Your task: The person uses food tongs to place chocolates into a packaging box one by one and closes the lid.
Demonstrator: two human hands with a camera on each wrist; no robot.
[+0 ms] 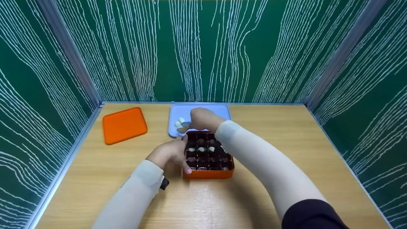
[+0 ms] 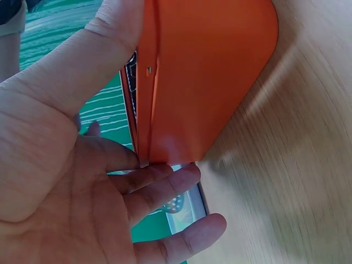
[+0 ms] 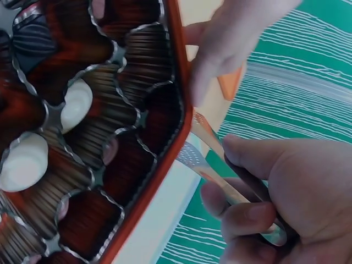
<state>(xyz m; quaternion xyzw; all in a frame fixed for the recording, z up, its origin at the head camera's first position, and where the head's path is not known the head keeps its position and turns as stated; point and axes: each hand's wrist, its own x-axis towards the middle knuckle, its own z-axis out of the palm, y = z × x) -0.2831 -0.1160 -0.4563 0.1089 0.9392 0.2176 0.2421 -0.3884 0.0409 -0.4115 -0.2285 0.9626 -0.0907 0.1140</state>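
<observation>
My right hand (image 1: 203, 118) grips a pair of metal tongs (image 3: 212, 176) with flat perforated ends. Over the left part of the pale blue tray (image 1: 219, 109), the tong ends are spread beside a few small white pieces (image 1: 178, 123). In front of that tray is an orange box (image 1: 208, 174), its dark compartment insert (image 3: 118, 115) facing up. White swirled pieces (image 3: 25, 164) sit in one row, with brownish pieces in other compartments. My left hand (image 1: 171, 151) holds the box's left side, thumb at the near corner and fingers at the far one.
An orange lid-like tray (image 1: 124, 125) lies on the wooden table (image 1: 279, 136) at the back left. Green panels with white lines (image 1: 219, 51) stand along the back and both sides. My right forearm (image 1: 270, 159) crosses over the box's right part.
</observation>
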